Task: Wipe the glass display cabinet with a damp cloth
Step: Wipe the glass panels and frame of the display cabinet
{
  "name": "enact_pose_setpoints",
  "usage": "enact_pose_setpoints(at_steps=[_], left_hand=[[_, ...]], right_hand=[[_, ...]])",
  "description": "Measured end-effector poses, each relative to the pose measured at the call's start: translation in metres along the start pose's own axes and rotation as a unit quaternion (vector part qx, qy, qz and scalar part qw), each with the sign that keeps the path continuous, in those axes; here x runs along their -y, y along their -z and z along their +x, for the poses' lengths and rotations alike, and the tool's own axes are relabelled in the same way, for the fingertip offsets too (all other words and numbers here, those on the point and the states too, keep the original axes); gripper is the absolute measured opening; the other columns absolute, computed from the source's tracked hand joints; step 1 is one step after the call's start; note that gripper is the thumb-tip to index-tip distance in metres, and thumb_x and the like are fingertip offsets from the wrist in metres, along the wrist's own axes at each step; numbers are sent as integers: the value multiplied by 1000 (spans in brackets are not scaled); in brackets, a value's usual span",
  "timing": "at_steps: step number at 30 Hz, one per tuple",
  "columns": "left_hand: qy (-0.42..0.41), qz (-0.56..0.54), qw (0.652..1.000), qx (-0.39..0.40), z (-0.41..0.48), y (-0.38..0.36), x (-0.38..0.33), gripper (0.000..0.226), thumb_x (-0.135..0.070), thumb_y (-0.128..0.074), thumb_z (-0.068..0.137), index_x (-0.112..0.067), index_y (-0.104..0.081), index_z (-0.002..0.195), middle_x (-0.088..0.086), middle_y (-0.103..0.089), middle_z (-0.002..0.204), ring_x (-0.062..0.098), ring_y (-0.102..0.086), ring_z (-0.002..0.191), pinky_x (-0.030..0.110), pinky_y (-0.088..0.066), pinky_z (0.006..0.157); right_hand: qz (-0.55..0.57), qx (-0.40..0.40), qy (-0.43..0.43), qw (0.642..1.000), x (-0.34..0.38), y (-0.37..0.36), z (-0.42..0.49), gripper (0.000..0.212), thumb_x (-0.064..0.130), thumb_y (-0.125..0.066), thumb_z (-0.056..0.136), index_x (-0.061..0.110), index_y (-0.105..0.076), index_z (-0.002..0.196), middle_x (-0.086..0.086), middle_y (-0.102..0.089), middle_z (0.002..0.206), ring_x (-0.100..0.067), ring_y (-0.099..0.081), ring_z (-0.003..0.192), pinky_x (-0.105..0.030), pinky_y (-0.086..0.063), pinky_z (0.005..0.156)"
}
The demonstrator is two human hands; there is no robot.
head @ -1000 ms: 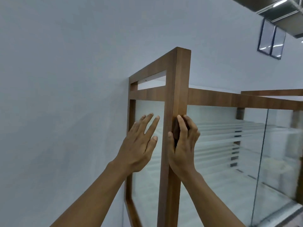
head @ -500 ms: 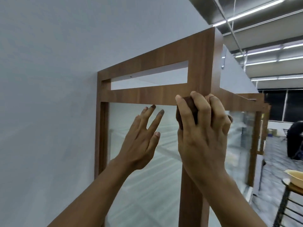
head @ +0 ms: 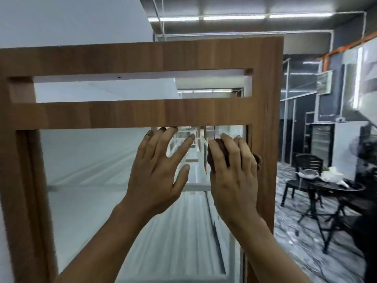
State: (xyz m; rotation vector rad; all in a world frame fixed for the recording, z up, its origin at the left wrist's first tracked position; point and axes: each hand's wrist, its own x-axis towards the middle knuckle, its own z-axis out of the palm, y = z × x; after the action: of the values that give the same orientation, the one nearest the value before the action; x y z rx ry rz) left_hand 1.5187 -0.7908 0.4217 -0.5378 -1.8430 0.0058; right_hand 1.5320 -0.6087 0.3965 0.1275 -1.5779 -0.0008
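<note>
Brown cloth (head: 219,148) sits bunched under the right hand (head: 232,176), whose fingers curl over it and press it to the glass pane (head: 91,170) in the upper right corner, just beside the right post of the cabinet's wooden frame (head: 142,113). The left hand (head: 157,176) lies alongside with straight, spread fingers, holding nothing. A dark table (head: 334,188) and chair (head: 306,166) stand further right.

No readable text, label, brand, number or sign anywhere in view.
</note>
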Motion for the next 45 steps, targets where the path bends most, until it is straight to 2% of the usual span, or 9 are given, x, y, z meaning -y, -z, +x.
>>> enact_pose_setpoints(at_steps=[5, 11, 17, 22, 28, 34, 40, 42, 45], left_hand=[[56, -42, 997, -23, -21, 2, 35, 57, -45, -34, 99, -22, -45, 149, 13, -34, 154, 33, -30, 145, 53, -21, 123], [144, -67, 984, -77, -63, 4, 96, 56, -32, -28, 100, -16, -42, 151, 18, -30, 157, 38, -26, 148, 54, -12, 124], [89, -62, 990, -90, -78, -19, 109, 60, -35, -27, 100, -18, -24, 158, 16, -14, 167, 36, -9, 156, 59, -2, 125], [60, -129, 983, -117, -94, -22, 127, 59, -29, -28, 98, -10, -30, 155, 15, -23, 165, 31, -13, 156, 52, -3, 127], [60, -85, 990, -95, -102, -25, 129, 62, -31, -25, 100, -7, -26, 156, 16, -20, 166, 34, -14, 156, 58, -3, 125], [58, -121, 986, -103, -107, -26, 133, 61, -31, -20, 101, -6, -26, 156, 15, -23, 165, 30, -15, 156, 54, -6, 127], [86, -141, 983, -83, -135, -21, 139, 60, -29, -21, 101, -3, -28, 155, 17, -26, 164, 31, -16, 155, 47, -7, 128], [125, -127, 980, -87, -133, -10, 146, 60, -28, -25, 99, -5, -33, 154, 16, -29, 163, 32, -18, 155, 47, -7, 128], [182, -91, 975, -94, -129, 5, 167, 60, -34, -21, 101, -10, -35, 154, 14, -28, 164, 30, -18, 155, 48, -6, 128]], right_hand=[[67, 0, -156, 986, 43, -10, 12, 51, 33, -47, 101, 11, -44, 147, -14, -33, 153, -37, -26, 146, -48, -24, 119], [95, 25, 83, 992, 109, -35, 0, 48, 29, -46, 105, 15, -43, 151, -6, -28, 156, -31, -21, 151, -51, -14, 125], [38, -96, -238, 966, 82, -35, 10, 44, 22, -43, 106, 11, -45, 148, -9, -32, 151, -37, -31, 143, -56, -29, 115], [86, 41, 94, 991, 177, -50, -14, 47, 27, -50, 103, 25, -43, 149, -6, -32, 159, -32, -22, 152, -53, -22, 123], [26, -87, -282, 955, 80, -28, -23, 48, 21, -41, 103, 13, -35, 150, -16, -33, 155, -36, -25, 147, -57, -28, 117], [107, 86, 109, 985, 184, -49, -56, 48, 23, -41, 106, 16, -36, 153, -6, -29, 163, -30, -16, 155, -53, -19, 124], [47, -83, -301, 949, 107, -37, -23, 47, 17, -44, 104, 8, -36, 150, -17, -33, 158, -38, -21, 150, -59, -24, 118], [72, -82, -236, 966, 159, -52, 11, 49, 17, -48, 103, 6, -39, 150, -17, -34, 157, -39, -23, 149, -56, -23, 121], [118, 34, 46, 991, 252, -62, 8, 54, 23, -49, 102, 10, -37, 153, -11, -28, 161, -35, -18, 153, -53, -19, 123]])
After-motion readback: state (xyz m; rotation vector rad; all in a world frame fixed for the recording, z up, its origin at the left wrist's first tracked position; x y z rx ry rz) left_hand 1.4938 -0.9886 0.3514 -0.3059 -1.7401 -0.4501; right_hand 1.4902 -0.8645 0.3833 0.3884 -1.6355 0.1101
